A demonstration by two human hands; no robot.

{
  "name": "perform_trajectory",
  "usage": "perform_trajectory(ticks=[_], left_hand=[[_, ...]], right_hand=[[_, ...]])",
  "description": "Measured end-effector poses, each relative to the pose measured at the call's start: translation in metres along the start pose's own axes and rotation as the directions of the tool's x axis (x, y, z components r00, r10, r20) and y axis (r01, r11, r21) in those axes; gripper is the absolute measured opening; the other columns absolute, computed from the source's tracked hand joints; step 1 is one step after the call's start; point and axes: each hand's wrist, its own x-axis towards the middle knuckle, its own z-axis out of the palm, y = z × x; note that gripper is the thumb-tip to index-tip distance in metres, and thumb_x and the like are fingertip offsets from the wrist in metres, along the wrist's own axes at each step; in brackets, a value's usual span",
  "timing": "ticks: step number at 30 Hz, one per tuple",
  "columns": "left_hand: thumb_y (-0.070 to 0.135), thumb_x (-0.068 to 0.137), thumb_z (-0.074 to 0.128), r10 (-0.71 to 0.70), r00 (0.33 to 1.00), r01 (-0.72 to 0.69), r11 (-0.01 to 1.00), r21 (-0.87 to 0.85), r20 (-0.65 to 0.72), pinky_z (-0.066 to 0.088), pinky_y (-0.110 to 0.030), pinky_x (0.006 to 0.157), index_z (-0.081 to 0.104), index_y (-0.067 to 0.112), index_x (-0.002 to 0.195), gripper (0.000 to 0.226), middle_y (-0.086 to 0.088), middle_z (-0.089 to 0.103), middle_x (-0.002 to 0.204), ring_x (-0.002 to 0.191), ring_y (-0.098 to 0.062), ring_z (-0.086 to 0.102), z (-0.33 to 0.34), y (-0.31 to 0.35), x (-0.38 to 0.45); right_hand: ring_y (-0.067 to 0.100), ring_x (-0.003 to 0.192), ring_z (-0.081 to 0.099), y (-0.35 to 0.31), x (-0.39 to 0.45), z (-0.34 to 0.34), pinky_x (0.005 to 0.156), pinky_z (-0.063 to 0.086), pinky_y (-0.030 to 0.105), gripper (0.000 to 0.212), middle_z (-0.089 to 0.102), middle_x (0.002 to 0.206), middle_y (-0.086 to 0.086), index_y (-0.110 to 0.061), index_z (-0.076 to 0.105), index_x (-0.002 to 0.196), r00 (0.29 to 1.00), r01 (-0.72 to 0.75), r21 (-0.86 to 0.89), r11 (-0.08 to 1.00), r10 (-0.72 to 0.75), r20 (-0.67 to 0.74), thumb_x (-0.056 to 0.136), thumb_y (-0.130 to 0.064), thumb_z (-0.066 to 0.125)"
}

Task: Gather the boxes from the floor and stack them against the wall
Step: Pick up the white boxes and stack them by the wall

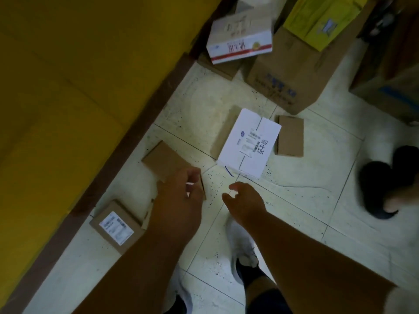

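Note:
Several boxes lie on the tiled floor. A flat brown box (164,160) sits by the skirting, and my left hand (181,196) hovers over its near end with loosely curled fingers that hold nothing. My right hand (243,201) hangs open above bare tile, a little short of the white labelled box (248,142). A small brown box (291,135) lies to the right of the white one. Another brown box with a white label (115,225) rests near the wall at lower left.
The yellow wall (79,87) with a brown skirting runs diagonally on the left. A white-and-red carton (240,39), a large brown carton (292,71) and a yellow box (322,19) stand at the far end. Black slippers (385,177) lie right; my white shoes (242,241) below.

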Motion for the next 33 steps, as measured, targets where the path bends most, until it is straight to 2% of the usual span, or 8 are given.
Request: perform_trajectory(ticks=[6, 9, 13, 20, 24, 28, 31, 33], left_hand=[[0.025, 0.099, 0.046, -0.063, 0.994, 0.062, 0.998, 0.015, 0.087, 0.033, -0.003, 0.064, 0.052, 0.034, 0.118, 0.021, 0.014, 0.054, 0.111, 0.086, 0.012, 0.048, 0.091, -0.061, 0.07], [0.023, 0.098, 0.045, -0.045, 0.992, 0.039, 0.998, 0.054, 0.117, 0.033, -0.003, 0.072, 0.055, 0.03, 0.124, 0.029, 0.018, 0.051, 0.11, 0.094, 0.006, 0.051, 0.123, -0.097, 0.092], [0.023, 0.096, 0.046, -0.001, 0.984, -0.016, 0.995, 0.094, 0.177, 0.041, -0.022, 0.093, 0.055, 0.031, 0.123, 0.03, 0.017, 0.053, 0.116, 0.109, -0.002, 0.052, 0.151, -0.127, 0.117], [0.024, 0.094, 0.048, -0.008, 0.986, -0.008, 0.996, 0.092, 0.169, 0.046, -0.024, 0.092, 0.057, 0.032, 0.119, 0.028, 0.017, 0.058, 0.118, 0.108, 0.0, 0.055, 0.159, -0.152, 0.13], [0.02, 0.096, 0.05, -0.008, 0.988, -0.008, 0.995, 0.104, 0.154, 0.043, -0.016, 0.084, 0.058, 0.027, 0.124, 0.03, 0.014, 0.055, 0.114, 0.106, -0.003, 0.055, 0.141, -0.143, 0.118], [0.023, 0.096, 0.053, -0.045, 0.993, 0.037, 0.997, 0.069, 0.109, 0.044, -0.021, 0.086, 0.057, 0.026, 0.123, 0.028, 0.009, 0.059, 0.119, 0.106, -0.005, 0.055, 0.112, -0.114, 0.102], [0.025, 0.093, 0.058, -0.059, 0.991, 0.051, 0.996, 0.077, 0.117, 0.043, -0.022, 0.086, 0.054, 0.028, 0.127, 0.034, 0.009, 0.059, 0.124, 0.109, -0.006, 0.055, 0.088, -0.089, 0.088], [0.031, 0.088, 0.066, -0.081, 0.99, 0.074, 0.996, 0.055, 0.119, 0.05, -0.029, 0.092, 0.048, 0.031, 0.132, 0.048, 0.008, 0.057, 0.128, 0.112, -0.009, 0.057, 0.071, -0.069, 0.076]], right_hand=[[0.024, 0.129, 0.049, 0.049, 0.128, 0.014, 0.107, 0.039, 0.036, 0.046, 0.046, 0.146, 0.004, -0.018, 0.054, 0.135, 0.995, 0.018, -0.232, 0.973, 0.005, 0.097, 0.094, -0.04, 0.055], [0.029, 0.131, 0.047, 0.067, 0.182, 0.036, 0.105, 0.038, 0.037, 0.051, 0.044, 0.148, 0.01, -0.013, 0.05, 0.139, 0.989, 0.057, -0.347, 0.936, -0.004, 0.151, 0.097, -0.041, 0.052], [0.03, 0.129, 0.049, 0.085, 0.233, 0.071, 0.102, 0.04, 0.036, 0.056, 0.045, 0.147, 0.013, -0.008, 0.049, 0.141, 0.978, 0.076, -0.443, 0.893, 0.02, 0.209, 0.098, -0.043, 0.049], [0.03, 0.12, 0.056, 0.095, 0.261, 0.1, 0.093, 0.045, 0.036, 0.059, 0.053, 0.14, 0.014, -0.008, 0.051, 0.138, 0.972, 0.062, -0.482, 0.874, 0.058, 0.23, 0.095, -0.05, 0.049], [0.024, 0.094, 0.065, 0.065, 0.234, 0.074, 0.078, 0.053, 0.033, 0.046, 0.065, 0.113, 0.016, -0.008, 0.063, 0.122, 0.966, 0.125, -0.344, 0.931, -0.035, 0.257, 0.099, -0.042, 0.045], [0.031, 0.088, 0.06, 0.013, 0.176, 0.026, 0.076, 0.048, 0.032, 0.033, 0.061, 0.093, 0.014, -0.004, 0.064, 0.095, 0.988, 0.146, -0.134, 0.98, -0.137, 0.069, 0.099, -0.028, 0.043], [0.03, 0.089, 0.064, -0.03, 0.138, -0.013, 0.082, 0.053, 0.034, 0.021, 0.066, 0.1, 0.017, -0.003, 0.066, 0.101, 0.995, 0.095, 0.249, 0.964, -0.096, -0.008, 0.098, -0.016, 0.05], [0.022, 0.071, 0.064, -0.061, 0.108, -0.04, 0.07, 0.053, 0.029, 0.017, 0.068, 0.089, 0.013, -0.001, 0.068, 0.104, 0.997, -0.063, 0.643, 0.764, 0.019, 0.075, 0.094, -0.01, 0.057]])
